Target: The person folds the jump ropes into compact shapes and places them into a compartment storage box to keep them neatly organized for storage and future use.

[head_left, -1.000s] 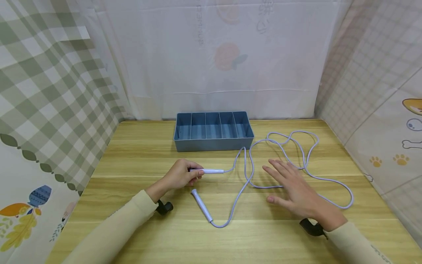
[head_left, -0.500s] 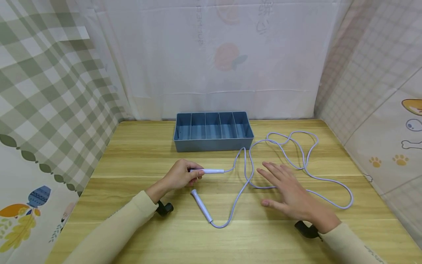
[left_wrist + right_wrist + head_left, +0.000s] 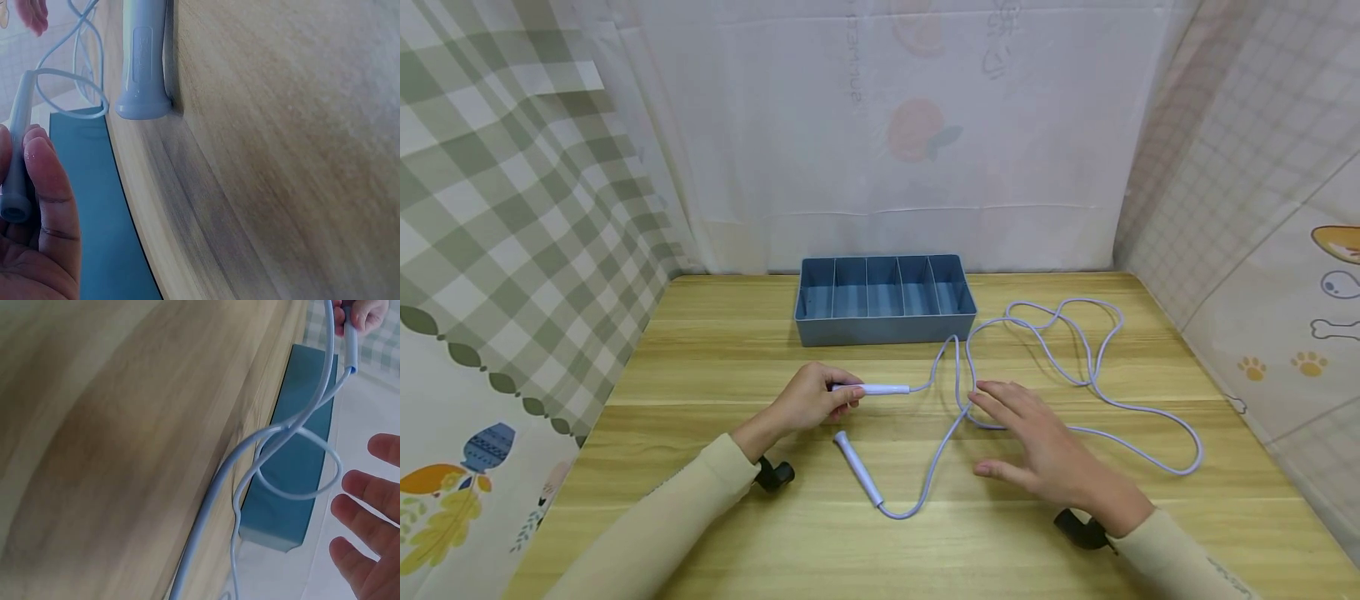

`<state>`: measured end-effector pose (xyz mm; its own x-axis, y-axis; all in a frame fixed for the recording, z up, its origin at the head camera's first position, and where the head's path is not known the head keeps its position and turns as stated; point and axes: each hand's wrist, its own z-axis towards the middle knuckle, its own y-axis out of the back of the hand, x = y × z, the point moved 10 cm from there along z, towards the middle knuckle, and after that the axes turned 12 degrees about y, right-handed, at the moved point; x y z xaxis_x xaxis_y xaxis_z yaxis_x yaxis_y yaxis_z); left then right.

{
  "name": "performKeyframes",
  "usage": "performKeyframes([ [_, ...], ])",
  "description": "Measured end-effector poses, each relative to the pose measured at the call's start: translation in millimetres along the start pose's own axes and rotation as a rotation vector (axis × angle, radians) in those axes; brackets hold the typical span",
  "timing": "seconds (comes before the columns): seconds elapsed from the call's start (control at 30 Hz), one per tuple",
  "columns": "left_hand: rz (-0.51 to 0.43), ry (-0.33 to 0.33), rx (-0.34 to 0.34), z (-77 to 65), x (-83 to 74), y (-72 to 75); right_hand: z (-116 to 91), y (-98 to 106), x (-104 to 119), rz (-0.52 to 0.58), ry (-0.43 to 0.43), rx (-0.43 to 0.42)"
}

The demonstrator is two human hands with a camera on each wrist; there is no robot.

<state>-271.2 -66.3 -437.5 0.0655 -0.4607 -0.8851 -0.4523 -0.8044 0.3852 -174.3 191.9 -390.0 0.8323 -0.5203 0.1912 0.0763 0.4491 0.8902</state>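
A pale lavender jump rope lies loosely looped on the wooden table. My left hand [image 3: 816, 396] pinches one jump rope handle [image 3: 883, 389] between thumb and fingers, as the left wrist view also shows. The other handle [image 3: 859, 471] rests on the table in front of that hand, slanting toward me. Over the rope cord [image 3: 938, 454], my right hand [image 3: 1045, 446] hovers with fingers spread and nothing in its grasp. In the right wrist view the fingers [image 3: 369, 500] stand apart from the cord.
Behind the hands stands a blue-grey box [image 3: 887, 327] with several compartments, close to the back curtain. Loops of cord [image 3: 1097, 383] spread over the right side of the table [image 3: 722, 317]. Patterned cloth hangs on both sides.
My right hand has moved left and slightly toward me, fingers still spread, coming over the cord's crossing. The left hand and its handle have stayed in place.
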Motion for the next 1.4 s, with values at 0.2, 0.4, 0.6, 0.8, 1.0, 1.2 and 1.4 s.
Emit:
performKeyframes([
  [0.2,-0.001,0.000,0.001,-0.1,-0.4,-0.1,4.8,-2.5,4.7,0.018,-0.011,-0.008],
  [0.4,-0.002,-0.001,-0.004,-0.4,-0.3,0.2,9.0,-6.3,14.1,0.034,0.027,-0.065],
  [0.6,-0.012,0.003,-0.008,-0.2,1.0,1.0,13.0,-13.5,21.7,0.058,0.043,-0.086],
  [0.8,-0.012,0.003,-0.009,-0.2,1.0,1.1,18.3,-17.1,29.4,0.087,0.044,-0.105],
  [1.0,-0.008,-0.003,-0.008,0.0,1.0,0.1,23.9,-18.8,36.9,0.088,0.057,-0.126],
  [1.2,-0.008,-0.010,-0.009,0.2,0.9,-0.2,28.6,-21.8,44.3,0.116,0.081,-0.163],
  [1.4,-0.011,-0.011,-0.004,-0.9,1.1,-0.4,32.8,-28.5,51.6,0.148,0.096,-0.173],
])
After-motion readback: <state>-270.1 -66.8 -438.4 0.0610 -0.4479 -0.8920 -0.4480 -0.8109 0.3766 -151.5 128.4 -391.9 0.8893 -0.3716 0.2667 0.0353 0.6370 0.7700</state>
